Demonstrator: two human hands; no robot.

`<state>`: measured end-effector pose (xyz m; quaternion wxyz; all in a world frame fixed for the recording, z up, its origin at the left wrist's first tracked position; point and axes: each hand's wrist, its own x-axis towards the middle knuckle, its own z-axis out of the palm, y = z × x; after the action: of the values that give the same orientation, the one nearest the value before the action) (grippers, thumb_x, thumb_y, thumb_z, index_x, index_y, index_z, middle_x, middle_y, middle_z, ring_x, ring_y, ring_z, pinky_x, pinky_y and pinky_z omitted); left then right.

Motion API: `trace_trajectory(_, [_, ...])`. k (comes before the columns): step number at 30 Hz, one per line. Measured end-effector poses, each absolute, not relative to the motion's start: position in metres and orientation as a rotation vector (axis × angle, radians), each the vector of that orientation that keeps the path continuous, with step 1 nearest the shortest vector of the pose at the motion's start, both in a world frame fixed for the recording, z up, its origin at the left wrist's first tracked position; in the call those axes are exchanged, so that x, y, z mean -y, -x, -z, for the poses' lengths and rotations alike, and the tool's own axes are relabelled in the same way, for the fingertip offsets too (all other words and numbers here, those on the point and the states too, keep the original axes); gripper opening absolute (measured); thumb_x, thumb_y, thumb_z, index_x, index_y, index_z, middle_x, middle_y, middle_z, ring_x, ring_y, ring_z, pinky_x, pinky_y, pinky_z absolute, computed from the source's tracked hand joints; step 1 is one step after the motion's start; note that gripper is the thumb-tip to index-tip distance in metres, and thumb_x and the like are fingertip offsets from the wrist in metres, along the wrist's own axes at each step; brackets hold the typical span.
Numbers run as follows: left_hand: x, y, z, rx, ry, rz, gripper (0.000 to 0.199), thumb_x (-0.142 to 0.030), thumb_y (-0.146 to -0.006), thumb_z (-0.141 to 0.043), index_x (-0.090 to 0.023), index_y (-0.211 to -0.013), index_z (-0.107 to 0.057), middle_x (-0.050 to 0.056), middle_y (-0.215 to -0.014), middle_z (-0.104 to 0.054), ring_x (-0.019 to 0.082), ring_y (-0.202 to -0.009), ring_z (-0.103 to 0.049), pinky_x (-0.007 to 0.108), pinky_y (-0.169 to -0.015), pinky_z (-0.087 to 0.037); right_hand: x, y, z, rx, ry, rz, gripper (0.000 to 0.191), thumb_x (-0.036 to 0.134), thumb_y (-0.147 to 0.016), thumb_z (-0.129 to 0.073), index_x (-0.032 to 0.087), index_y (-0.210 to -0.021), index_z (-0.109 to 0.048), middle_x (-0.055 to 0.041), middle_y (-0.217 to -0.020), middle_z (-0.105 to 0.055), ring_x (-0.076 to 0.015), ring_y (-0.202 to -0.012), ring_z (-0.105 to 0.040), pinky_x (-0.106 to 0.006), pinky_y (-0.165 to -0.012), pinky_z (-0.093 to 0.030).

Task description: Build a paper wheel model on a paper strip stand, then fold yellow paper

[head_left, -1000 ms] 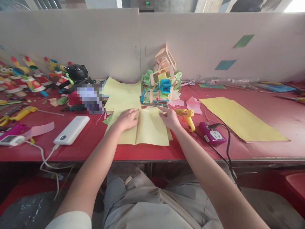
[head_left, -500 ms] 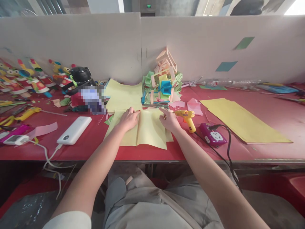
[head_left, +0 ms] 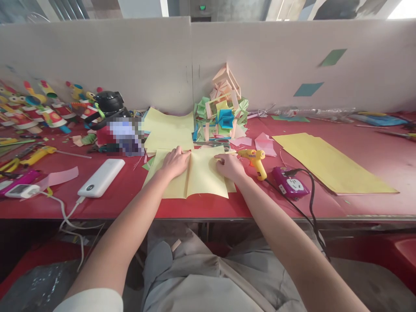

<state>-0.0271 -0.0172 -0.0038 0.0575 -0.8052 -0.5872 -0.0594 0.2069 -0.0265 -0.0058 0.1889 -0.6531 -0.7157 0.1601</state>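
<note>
A folded sheet of pale yellow paper [head_left: 205,178] lies before me, with an upright crease down its middle and its right half bowed up a little. My left hand [head_left: 176,162] rests on the left half, fingers laid on the paper and their tips against the crease. At the right edge of the sheet, my right hand [head_left: 230,167] has its index finger and thumb closed on the paper. Under the folded sheet, more yellow paper [head_left: 232,186] shows at the sides. A yellow glue gun [head_left: 256,161] lies just right of my right hand.
Loose yellow sheets [head_left: 338,167] lie at right, beside a purple power socket [head_left: 291,184] with a black cord. Scissors [head_left: 216,143] and a pile of folded paper shapes [head_left: 225,104] sit behind. To the left are a white power bank [head_left: 101,178] and a black-lidded bottle [head_left: 110,103].
My right hand has shifted slightly down along the sheet's right edge, its index finger now bent in. The sheet's lower right corner has lifted slightly. My left hand stays in place.
</note>
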Motion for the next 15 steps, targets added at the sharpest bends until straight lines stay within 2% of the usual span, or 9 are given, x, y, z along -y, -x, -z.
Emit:
trace_trajectory(6, [0.0163,0.0278,0.0065,1.803,2.431,0.201,0.043,-0.025,-0.099,-0.037,-0.027,-0.131,-0.065,0.013,-0.113,-0.057,0.028,-0.104,-0.060,0.038,-0.088,-0.047,0.0260,-0.2091,0.0095,2.007,1.806,-0.473,0.042,0.020,-0.084,-0.055,0.022,-0.122,-0.074,-0.0096,-0.099,-0.074,-0.0261,-0.090,-0.066,-0.033,-0.069,-0.049])
trace_trajectory(9, [0.0154,0.0295,0.0090,1.828,2.441,0.251,0.044,-0.024,-0.097,-0.039,-0.026,-0.133,-0.065,0.013,-0.115,-0.056,0.028,-0.106,-0.059,0.038,-0.090,-0.047,0.0250,-0.2111,0.0107,1.907,1.635,-0.524,0.049,0.026,-0.085,-0.058,0.019,-0.133,-0.066,-0.0076,-0.087,-0.072,-0.0228,-0.080,-0.063,-0.034,-0.071,-0.049])
trace_trajectory(12, [0.0127,0.0332,0.0118,1.931,2.484,0.374,0.049,-0.022,-0.095,-0.041,-0.025,-0.140,-0.060,0.013,-0.119,-0.056,0.029,-0.109,-0.059,0.039,-0.092,-0.048,0.0235,-0.2116,0.0083,1.614,1.212,-0.847,0.064,0.043,-0.091,-0.057,0.022,-0.150,-0.047,-0.0046,-0.090,-0.072,-0.0182,-0.073,-0.063,-0.033,-0.071,-0.051])
trace_trajectory(13, [0.0112,0.0345,0.0124,1.984,2.514,0.454,0.050,-0.021,-0.094,-0.041,-0.024,-0.140,-0.059,0.013,-0.119,-0.057,0.029,-0.110,-0.060,0.039,-0.094,-0.048,0.0234,-0.2112,0.0067,1.501,1.071,-1.004,0.065,0.046,-0.091,-0.056,0.025,-0.151,-0.045,-0.0047,-0.097,-0.073,-0.0176,-0.076,-0.065,-0.033,-0.073,-0.053])
trace_trajectory(15, [0.0078,0.0372,0.0122,2.094,2.577,0.734,0.048,-0.024,-0.094,-0.039,-0.020,-0.137,-0.061,0.013,-0.117,-0.060,0.027,-0.110,-0.061,0.038,-0.097,-0.047,0.0243,-0.2094,0.0031,1.358,0.849,-1.321,0.058,0.048,-0.091,-0.058,0.029,-0.145,-0.052,-0.0060,-0.114,-0.074,-0.0189,-0.090,-0.069,-0.035,-0.080,-0.055])
